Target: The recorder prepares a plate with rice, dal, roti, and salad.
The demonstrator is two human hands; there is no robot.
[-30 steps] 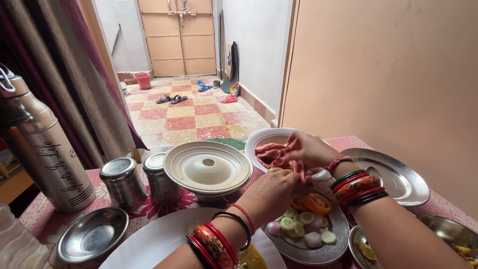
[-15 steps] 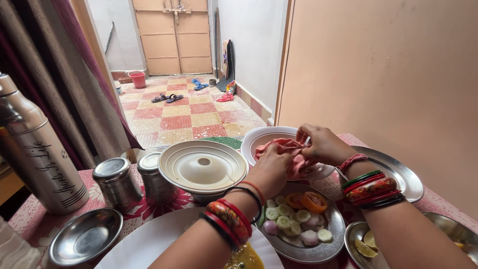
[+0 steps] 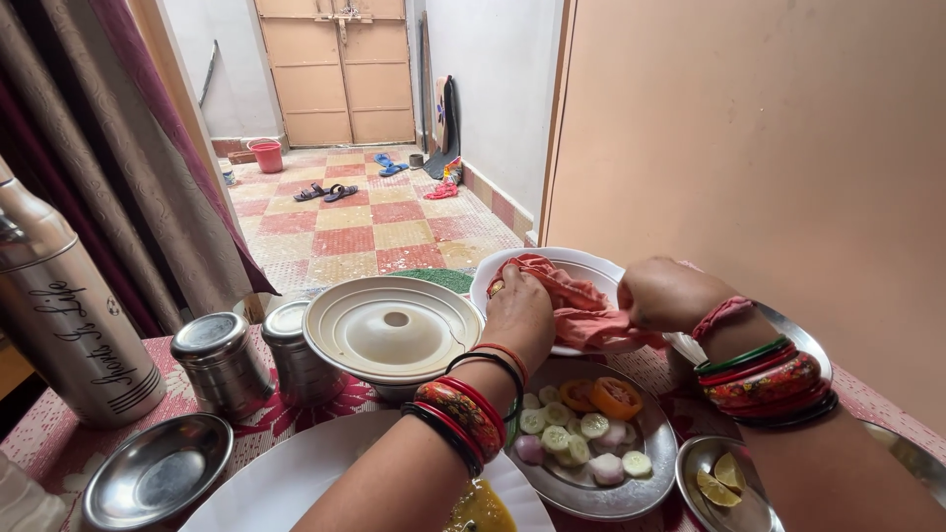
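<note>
1. the steel flask (image 3: 59,325) is cut off by the left edge.
2. the white plate (image 3: 296,483) runs off the bottom edge.
3. the pink cloth (image 3: 576,305) hides the white bowl's (image 3: 591,264) inside.

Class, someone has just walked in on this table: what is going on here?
A person at a set table has both hands on a pink cloth lying in a white bowl. The left hand presses on the cloth's left part; the right hand grips its right end. In front sit a steel plate of sliced salad, a lidded white dish, two steel tins, a small bowl of lemon slices and a steel flask.
</note>
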